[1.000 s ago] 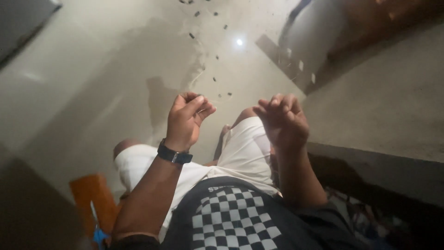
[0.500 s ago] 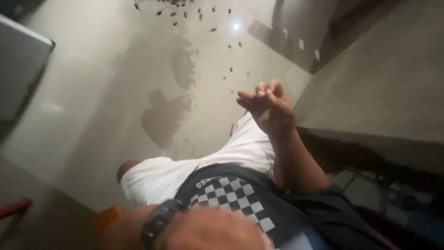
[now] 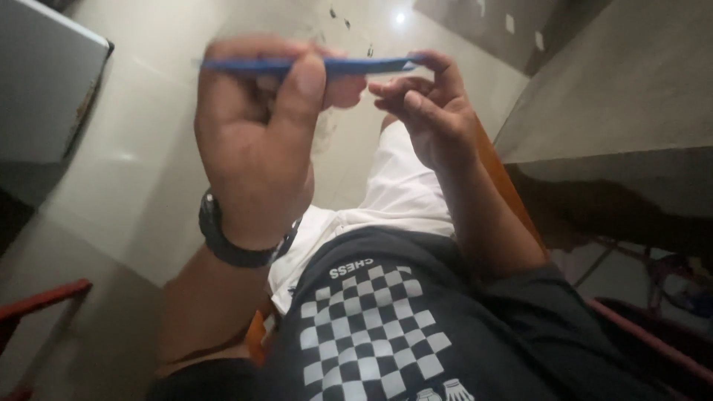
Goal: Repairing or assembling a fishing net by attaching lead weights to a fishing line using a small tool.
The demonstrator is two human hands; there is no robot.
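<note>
The left hand point(image 3: 256, 148) is raised in front of the camera with its fingers point(image 3: 301, 89) curled closed around a thin blue strip point(image 3: 312, 66), which lies roughly level. The thumb presses the strip from the near side; the remaining fingers are behind it and mostly hidden. A black wristwatch point(image 3: 234, 241) sits on the left wrist, below the strip.

The right hand point(image 3: 434, 111) is just beside the right end of the strip. Its fingertips point(image 3: 431, 63) touch or pinch that end; the rest of the hand is loosely curled. Whether the pinch is firm cannot be told, as the frame is blurred by motion.

The strip is held in the air, above the white shorts point(image 3: 394, 197) and the dark checkerboard shirt point(image 3: 371, 334). No worktop carries it. Far below the strip lies a pale tiled floor point(image 3: 148, 148) with small dark specks point(image 3: 345, 22) above and beyond the strip. A grey box-like object point(image 3: 44, 82) stands to the left of the strip; a grey slab surface point(image 3: 616, 82) lies to its right.

Handling guidance, as a judgement:
- Keep the left grip central so the strip does not droop.
- Use only light fingertip pressure at the right end; a thin strip of this kind probably bends easily.
- Hold both wrists steady to reduce shake.
- Keep the strip over the lap so that a drop is caught there.
</note>
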